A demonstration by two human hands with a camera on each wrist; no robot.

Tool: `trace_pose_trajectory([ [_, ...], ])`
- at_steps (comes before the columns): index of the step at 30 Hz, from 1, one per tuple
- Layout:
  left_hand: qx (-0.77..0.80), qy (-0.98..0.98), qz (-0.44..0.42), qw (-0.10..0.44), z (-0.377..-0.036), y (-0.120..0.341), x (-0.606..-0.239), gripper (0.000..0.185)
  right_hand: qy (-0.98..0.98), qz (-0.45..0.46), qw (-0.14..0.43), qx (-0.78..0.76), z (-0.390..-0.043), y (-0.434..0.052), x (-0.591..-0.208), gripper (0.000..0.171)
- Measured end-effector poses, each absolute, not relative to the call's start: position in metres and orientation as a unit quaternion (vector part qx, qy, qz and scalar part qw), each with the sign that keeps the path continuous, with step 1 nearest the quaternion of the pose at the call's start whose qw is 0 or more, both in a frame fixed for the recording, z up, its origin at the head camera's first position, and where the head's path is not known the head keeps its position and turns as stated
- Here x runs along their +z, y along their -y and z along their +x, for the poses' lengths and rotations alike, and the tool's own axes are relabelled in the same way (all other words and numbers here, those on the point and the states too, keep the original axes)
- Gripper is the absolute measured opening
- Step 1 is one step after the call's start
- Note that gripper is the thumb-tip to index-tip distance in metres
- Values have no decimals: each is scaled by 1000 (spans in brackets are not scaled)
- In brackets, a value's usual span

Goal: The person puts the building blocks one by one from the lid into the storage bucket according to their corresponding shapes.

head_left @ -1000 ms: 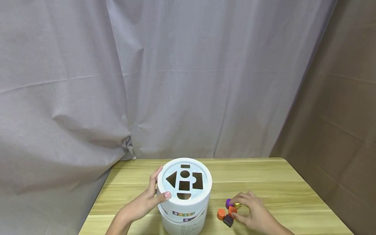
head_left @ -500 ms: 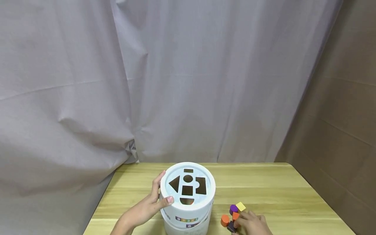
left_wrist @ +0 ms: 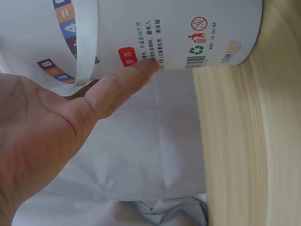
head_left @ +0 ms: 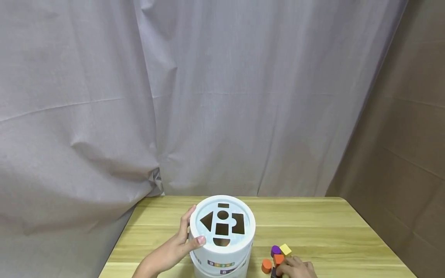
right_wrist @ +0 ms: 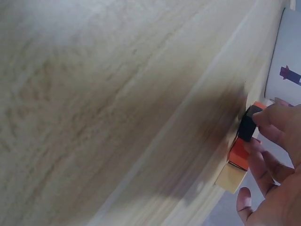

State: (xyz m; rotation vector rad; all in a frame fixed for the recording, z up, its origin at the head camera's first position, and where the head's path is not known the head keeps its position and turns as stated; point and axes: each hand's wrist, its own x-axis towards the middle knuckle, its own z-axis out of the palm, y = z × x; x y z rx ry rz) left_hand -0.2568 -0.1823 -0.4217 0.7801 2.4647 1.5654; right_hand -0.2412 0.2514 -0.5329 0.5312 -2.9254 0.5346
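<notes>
A white round bucket [head_left: 222,253] with a shape-cutout lid [head_left: 222,226] stands on the wooden table [head_left: 313,227]. My left hand [head_left: 190,228] grips its left side, thumb on the lid's rim; the left wrist view shows the thumb [left_wrist: 124,80] lying on the printed bucket wall [left_wrist: 178,28]. To the right of the bucket lies a small cluster: a purple block [head_left: 276,250], a yellow block [head_left: 285,249], an orange cylinder [head_left: 266,265] and an orange-red block [head_left: 279,259]. My right hand [head_left: 290,268] is at the cluster's near side and pinches a dark block [right_wrist: 246,127] beside the orange-red block [right_wrist: 239,154].
A grey curtain [head_left: 174,96] hangs behind the table and a brown wall [head_left: 399,135] stands at the right. The table's right edge [head_left: 379,235] lies a little beyond the blocks. Bare wood stretches behind and to the right of the cluster.
My right hand drew back toward the near edge, uncovering the purple and yellow blocks, and its fingers closed on the dark block. The left hand stayed on the bucket.
</notes>
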Motion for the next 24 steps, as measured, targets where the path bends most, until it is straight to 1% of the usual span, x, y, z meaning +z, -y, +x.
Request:
trace_pose_trajectory([
  [3, 515, -815, 260, 53, -259, 183, -423, 97, 962, 181, 97, 179, -237, -252, -533, 17],
  [8, 511, -817, 263, 47, -258, 184, -422, 96, 940, 210, 186, 192, -227, -253, -528, 21],
  [13, 487, -826, 280, 35, -258, 189, -416, 98, 926, 215, 220, 217, -223, -251, -510, 22],
  [16, 475, -829, 294, 34, -262, 192, -412, 103, 915, 226, 256, 218, -222, -247, -499, 32],
  [20, 468, -827, 309, 45, -270, 194, -408, 113, 891, 242, 317, 218, -221, -239, -487, 49],
  [24, 469, -822, 319, 54, -277, 194, -408, 119, 863, 273, 362, 222, -221, -235, -476, 58],
])
